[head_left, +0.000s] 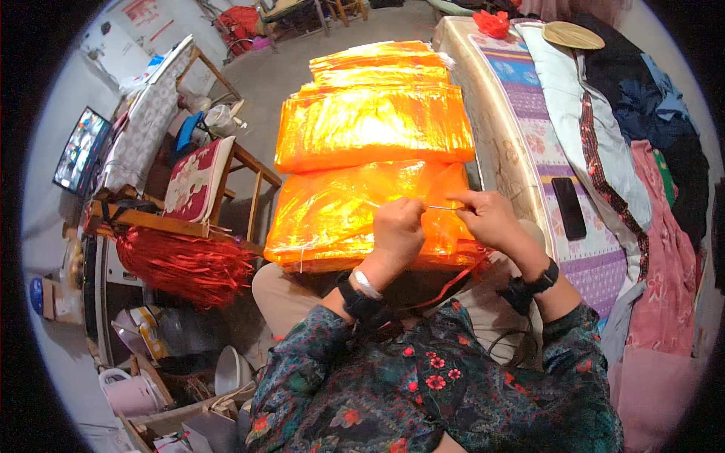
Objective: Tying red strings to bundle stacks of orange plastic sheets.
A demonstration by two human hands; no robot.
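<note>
In front of me, folded shiny orange plastic sheets (374,124) lie in overlapping stacks, the nearest at my lap. Over the near stack, my left hand (399,232) is closed in a fist, palm down; what its fingers hold is hidden. My right hand (489,217) pinches a thin metal needle-like rod (444,208), whose other end meets the left fist. Below the right hand, a narrow red strip (459,281) trails along the stack's near edge; whether it is tied to the rod I cannot tell.
To my left, a bundle of red strands (185,264) hangs off a wooden frame, beside a cushioned chair (198,181). On my right, a bed (529,121) holds a black phone (569,208) and piled clothes (661,241). A pink bucket (132,392) stands lower left.
</note>
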